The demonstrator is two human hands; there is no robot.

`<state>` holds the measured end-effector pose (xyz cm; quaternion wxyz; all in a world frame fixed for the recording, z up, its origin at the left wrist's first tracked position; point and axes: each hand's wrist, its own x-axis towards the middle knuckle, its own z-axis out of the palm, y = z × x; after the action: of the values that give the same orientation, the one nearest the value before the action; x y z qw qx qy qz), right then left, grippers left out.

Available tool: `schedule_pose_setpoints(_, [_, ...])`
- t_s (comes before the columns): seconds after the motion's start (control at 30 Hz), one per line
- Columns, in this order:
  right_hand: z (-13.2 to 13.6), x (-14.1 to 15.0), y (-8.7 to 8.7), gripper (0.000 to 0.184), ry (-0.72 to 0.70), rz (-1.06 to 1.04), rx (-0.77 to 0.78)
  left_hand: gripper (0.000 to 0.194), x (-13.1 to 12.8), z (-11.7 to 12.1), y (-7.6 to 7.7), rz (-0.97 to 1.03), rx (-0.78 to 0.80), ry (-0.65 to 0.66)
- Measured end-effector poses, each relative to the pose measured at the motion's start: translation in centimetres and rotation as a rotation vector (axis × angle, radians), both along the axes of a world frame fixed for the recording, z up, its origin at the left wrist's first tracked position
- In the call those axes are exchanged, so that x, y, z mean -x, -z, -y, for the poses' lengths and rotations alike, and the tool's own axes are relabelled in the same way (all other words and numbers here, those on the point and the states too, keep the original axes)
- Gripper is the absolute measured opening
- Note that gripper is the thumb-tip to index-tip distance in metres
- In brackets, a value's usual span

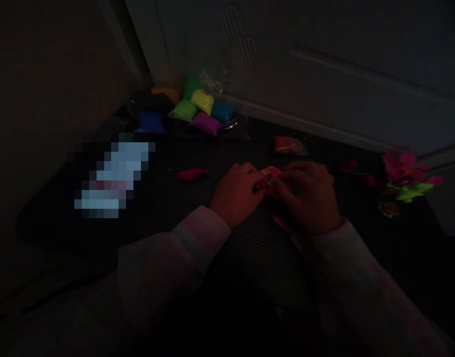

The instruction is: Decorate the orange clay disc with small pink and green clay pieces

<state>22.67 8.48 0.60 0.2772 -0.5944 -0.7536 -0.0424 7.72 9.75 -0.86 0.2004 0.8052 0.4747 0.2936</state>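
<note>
Both my hands meet over the dark tabletop around a small red, orange and green piece that looks like modelling clay (271,172). My left hand (240,191) has its fingers curled against the piece's left side. From the right, my right hand (311,196) pinches it with thumb and fingers. Much of the piece is hidden by the fingers, and the light is very dim. A pink clay lump (192,174) with a tapered end lies left of my left hand. Just beyond my right hand is a small bag of orange-red clay (289,146).
Several bags of coloured clay (203,106) are heaped at the back left by a pale panel (324,89) with a heart relief. A bright pixelated patch (117,176) lies at left. Pink flower-like shapes with green leaves (406,173) stand at right.
</note>
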Motion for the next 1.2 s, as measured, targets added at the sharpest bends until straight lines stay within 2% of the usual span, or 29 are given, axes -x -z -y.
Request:
schedule_pose_setpoints(0.1, [0.02, -0.04, -0.02, 0.011, -0.006, 0.003, 0.001, 0.013, 0.04, -0.2, 0.06, 0.001, -0.02, 0.03])
schedule_pose_setpoints(0.73, [0.09, -0.18, -0.06, 0.012, -0.002, 0.012, 0.027, 0.013, 0.14, -0.38, -0.39, 0.068, 0.096, 0.079])
schedule_pose_setpoints(1.07, [0.06, -0.16, -0.12, 0.011, -0.001, 0.013, 0.0, 0.015, -0.16, -0.09, -0.2, 0.009, -0.003, 0.088])
schedule_pose_setpoints(1.2, [0.03, -0.22, -0.2, 0.012, 0.009, 0.007, 0.013, 0.019, -0.14, -0.1, -0.35, 0.027, 0.028, 0.099])
